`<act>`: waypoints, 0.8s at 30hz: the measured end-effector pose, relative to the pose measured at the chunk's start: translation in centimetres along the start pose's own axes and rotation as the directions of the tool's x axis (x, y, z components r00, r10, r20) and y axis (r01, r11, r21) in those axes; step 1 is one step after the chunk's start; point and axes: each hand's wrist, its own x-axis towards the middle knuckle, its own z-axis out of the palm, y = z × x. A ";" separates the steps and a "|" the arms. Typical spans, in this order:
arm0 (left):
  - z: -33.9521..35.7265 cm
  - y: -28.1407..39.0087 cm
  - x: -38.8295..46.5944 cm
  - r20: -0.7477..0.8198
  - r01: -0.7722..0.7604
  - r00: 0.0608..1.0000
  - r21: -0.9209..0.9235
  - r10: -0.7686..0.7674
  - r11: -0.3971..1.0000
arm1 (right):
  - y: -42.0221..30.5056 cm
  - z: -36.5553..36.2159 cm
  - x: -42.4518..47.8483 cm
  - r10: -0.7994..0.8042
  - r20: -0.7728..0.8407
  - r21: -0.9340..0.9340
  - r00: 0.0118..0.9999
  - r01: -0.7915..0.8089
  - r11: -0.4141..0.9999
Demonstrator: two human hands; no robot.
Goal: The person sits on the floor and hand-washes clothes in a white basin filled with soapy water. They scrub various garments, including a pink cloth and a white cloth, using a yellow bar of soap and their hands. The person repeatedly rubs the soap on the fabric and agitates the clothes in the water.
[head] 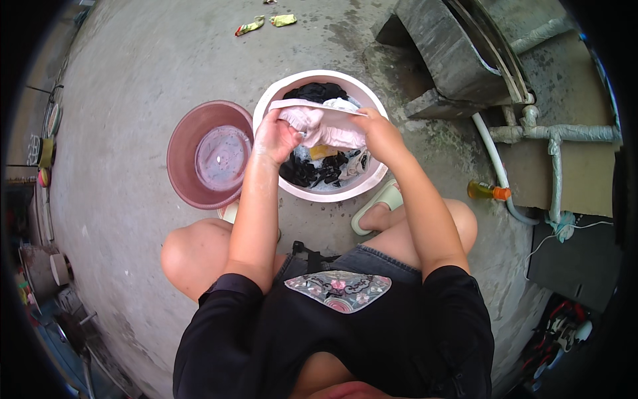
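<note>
A wet pale pink cloth garment point(344, 130) is stretched between my hands above a large basin point(326, 198) with a white rim. My left hand point(274, 137) holds the garment's left end, palm partly turned up. At its right end, the fingers of my right hand point(381, 134) grip the banded edge. Soapy water, black clothes point(315, 92), a white cloth point(341, 103) and a yellow item point(321, 151) lie in the basin, partly hidden by the garment. Left of it stands a reddish-pink plastic basin point(182, 159) with a little cloudy liquid and a small white spot at its bottom.
A concrete sink structure point(448, 65) rises at the upper right, beside a white drain pipe point(491, 149) and wrapped pipes point(573, 133). An orange-capped bottle point(486, 191) lies near the hose. Crumpled wrappers point(282, 20) lie on the concrete floor ahead. My slippered feet are close to the basins.
</note>
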 end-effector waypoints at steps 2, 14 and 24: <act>1.0 -0.5 -0.1 -0.116 -0.041 0.991 0.202 0.066 0.978 | 0.0 0.1 0.1 0.066 -0.072 -0.108 0.995 -0.073 0.991; -0.1 -1.8 0.3 0.258 -0.450 0.779 0.865 0.572 0.222 | 1.2 -2.1 0.8 0.120 -0.685 -0.073 0.719 -0.232 0.970; -0.1 1.9 2.4 0.319 -0.001 0.757 0.873 0.570 -0.487 | 0.8 -3.6 1.2 0.122 -0.387 -0.251 0.914 -0.232 0.940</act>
